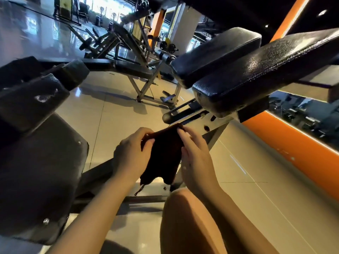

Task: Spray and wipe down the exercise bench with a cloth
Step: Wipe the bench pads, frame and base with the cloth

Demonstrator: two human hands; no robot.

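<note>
While both hands are raised in front of the person, they hold a dark cloth [163, 153] stretched between them. Left hand [132, 153] has its fingers curled round the cloth's left edge near the top, thumb side toward the fabric. Right hand [194, 154] pinches the opposite edge, its fingertips [180, 132] at the cloth's upper corner and the palm running down along the side. From the hands the cloth hangs down, ending in two lobes and a loose thread (the thread dangles just below the left wrist). Beyond the right hand's fingertips, and above them, sits the black padded bench [256, 70] on its metal frame [198, 118]; the cloth does not touch the padding. Left of the left hand stands another dark padded piece [42, 162].
</note>
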